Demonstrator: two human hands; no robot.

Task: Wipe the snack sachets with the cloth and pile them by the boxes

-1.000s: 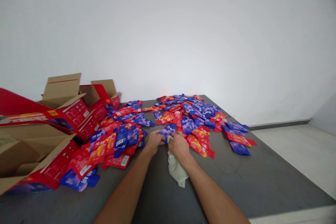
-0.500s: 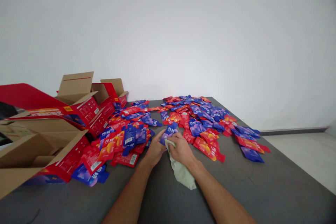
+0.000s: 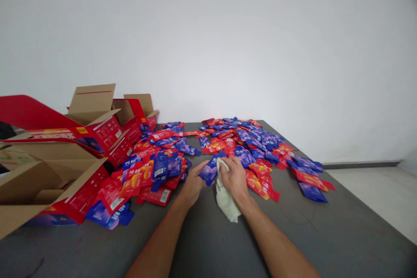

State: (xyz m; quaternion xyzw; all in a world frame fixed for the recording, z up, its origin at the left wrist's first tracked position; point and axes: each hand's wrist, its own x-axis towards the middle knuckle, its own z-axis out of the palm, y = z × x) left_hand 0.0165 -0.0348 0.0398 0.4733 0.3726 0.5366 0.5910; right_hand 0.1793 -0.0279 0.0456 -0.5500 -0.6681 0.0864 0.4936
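Note:
My left hand (image 3: 193,184) grips the left edge of a blue and purple pouch (image 3: 209,173), held above the table with its printed side up and tilted. My right hand (image 3: 233,180) is closed on a pale cloth (image 3: 225,202), which hangs down from the fingers towards the tabletop. The bunched top of the cloth lies against the right end of the pouch. Part of that end is hidden by the cloth and the right fingers. Nearest to my left hand is a heap of red and blue pouches (image 3: 159,169).
Opened red cardboard boxes (image 3: 87,195) stand along the left side. A wide spread of red and blue pouches (image 3: 250,139) covers the far part of the grey table (image 3: 208,243). A small stack of pouches (image 3: 309,177) lies near the right edge. Behind rises a white wall (image 3: 208,43).
The pouch has turned, its upper end now leaning to the right. My right hand and the cloth have shifted right and slightly away from me, to the pouch's right end.

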